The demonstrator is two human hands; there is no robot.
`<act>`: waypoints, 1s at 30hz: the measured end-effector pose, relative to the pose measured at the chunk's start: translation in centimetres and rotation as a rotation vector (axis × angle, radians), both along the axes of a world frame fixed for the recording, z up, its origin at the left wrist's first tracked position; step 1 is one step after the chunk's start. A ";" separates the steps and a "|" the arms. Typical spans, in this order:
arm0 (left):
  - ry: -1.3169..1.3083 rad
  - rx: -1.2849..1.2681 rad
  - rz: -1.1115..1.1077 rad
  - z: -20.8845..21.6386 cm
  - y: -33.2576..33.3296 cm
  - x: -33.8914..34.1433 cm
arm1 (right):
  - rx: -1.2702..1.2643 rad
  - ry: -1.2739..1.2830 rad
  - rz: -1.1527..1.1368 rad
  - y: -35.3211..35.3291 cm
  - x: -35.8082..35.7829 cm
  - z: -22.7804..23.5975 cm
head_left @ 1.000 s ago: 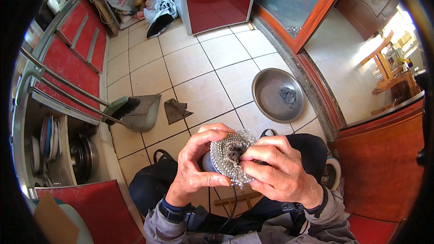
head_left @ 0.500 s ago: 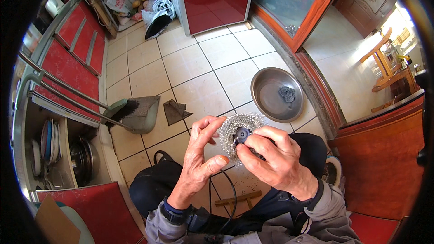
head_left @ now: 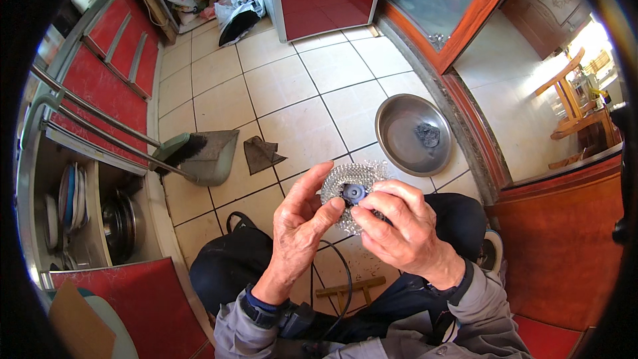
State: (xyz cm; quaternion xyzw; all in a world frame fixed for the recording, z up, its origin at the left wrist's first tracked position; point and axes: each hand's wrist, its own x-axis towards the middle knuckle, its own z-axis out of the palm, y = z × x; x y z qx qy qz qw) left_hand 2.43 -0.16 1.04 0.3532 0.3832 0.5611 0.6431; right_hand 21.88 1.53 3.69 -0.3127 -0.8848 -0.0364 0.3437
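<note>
Between my hands is a ring-shaped scrubber of silvery curled metal mesh [head_left: 352,171] around a round blue plastic core [head_left: 354,193]. My right hand [head_left: 412,233] pinches it from the right, thumb and fingertips at the core and the mesh beside it. My left hand [head_left: 292,229] closes on the left side, its thumb on the near left edge and its fingers partly hidden behind the mesh. The underside of the scrubber is out of sight. Below it hangs a black cable [head_left: 347,272].
A steel basin [head_left: 399,143] holding a dark grey scouring pad [head_left: 427,135] stands ahead to the right. Left are a dustpan [head_left: 216,159] with a broom [head_left: 179,153], and a brown cloth [head_left: 261,154]. Small bits and a wooden piece [head_left: 350,287] lie between my legs.
My left thumb has come in from apart to touch the scrubber's edge, and the left fingers have closed toward it. The right hand keeps its pinch. The view has shifted slightly.
</note>
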 end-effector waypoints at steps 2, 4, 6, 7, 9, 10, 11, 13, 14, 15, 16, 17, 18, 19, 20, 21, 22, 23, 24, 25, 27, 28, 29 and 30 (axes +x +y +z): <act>0.087 0.020 0.032 0.0 -0.2 0.1 | -0.139 0.068 0.038 -0.2 0.2 0.5; 0.135 0.039 0.062 -0.1 -0.4 0.2 | -0.252 0.129 0.055 -0.1 0.4 0.9; 0.146 0.059 0.098 -0.1 -0.4 0.2 | -0.276 0.231 0.066 0.5 0.5 1.1; 0.184 0.089 0.103 -0.1 -0.5 0.2 | -0.289 0.272 0.066 0.7 0.4 1.1; 0.257 0.153 0.113 -0.2 -0.5 0.1 | -0.345 0.332 0.050 0.8 0.3 1.1; 0.307 0.196 0.133 -0.4 -0.3 0.1 | -0.383 0.358 0.041 0.8 0.2 1.1; 0.356 0.239 0.154 -0.5 -0.2 0.1 | -0.422 0.386 0.033 0.8 0.0 1.0; 0.421 0.325 0.182 -0.7 -0.1 0.1 | -0.465 0.435 -0.004 0.7 -0.2 1.0; 0.437 0.370 0.190 -0.8 -0.1 0.2 | -0.485 0.460 -0.022 0.6 -0.3 0.9; 0.456 0.422 0.203 -0.8 -0.1 0.1 | -0.506 0.484 -0.040 0.6 -0.4 0.9; 0.442 0.428 0.209 -0.9 0.0 0.2 | -0.487 0.470 -0.036 0.7 -0.4 0.9; 0.432 0.442 0.219 -0.9 0.0 0.2 | -0.469 0.457 -0.031 0.8 -0.5 0.9; 0.421 0.455 0.231 -1.0 0.1 0.2 | -0.458 0.442 -0.034 0.8 -0.5 0.9; 0.450 0.486 0.227 -1.0 0.2 0.1 | -0.448 0.433 -0.029 0.9 -0.6 0.8; 0.479 0.518 0.223 -1.0 0.4 0.1 | -0.444 0.423 -0.034 0.9 -0.6 0.8; 0.503 0.549 0.221 -1.0 0.4 0.1 | -0.441 0.412 -0.039 0.9 -0.7 0.8; 0.499 0.536 0.229 -1.0 0.4 0.1 | -0.444 0.425 -0.043 0.8 -0.7 0.8; 0.490 0.523 0.239 -1.0 0.4 0.2 | -0.447 0.439 -0.047 0.7 -0.9 0.7; 0.482 0.510 0.249 -1.0 0.3 0.3 | -0.450 0.453 -0.050 0.7 -1.0 0.6; 0.398 0.447 0.241 -1.0 0.2 0.3 | -0.443 0.431 -0.042 0.6 -1.1 0.6; 0.228 0.336 0.231 -1.0 -0.1 0.4 | -0.439 0.392 -0.032 0.6 -1.2 0.5; 0.237 0.324 0.240 -1.0 -0.1 0.5 | -0.447 0.434 -0.030 0.6 -1.1 0.5; 0.244 0.326 0.254 -1.1 -0.1 0.6 | -0.464 0.483 -0.034 0.5 -1.1 0.6; 0.250 0.329 0.268 -1.1 0.0 0.6 | -0.477 0.531 -0.035 0.5 -1.0 0.6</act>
